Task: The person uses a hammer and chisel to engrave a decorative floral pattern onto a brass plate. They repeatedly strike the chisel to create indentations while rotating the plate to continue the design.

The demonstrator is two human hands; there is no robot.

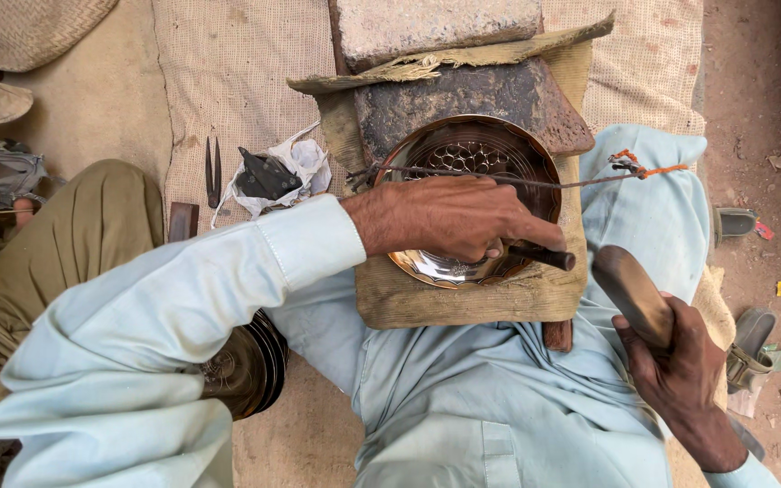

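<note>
The engraved metal plate [463, 154] lies on a padded block [463, 303]; a taut rod [499, 180] spans it, and the left hand [449, 217] covers its near half, so only the far part lies open; a stone slab [436, 27] walls the block's far edge; at the block's right edge the right hand [680, 361] with its mallet [630, 294] narrows the gap; tweezers [213, 170] and crumpled paper [286, 167] crowd the mat [228, 81] leftward.

Pale-blue sleeves [183, 298] — loose, buttoned cuffs
</note>
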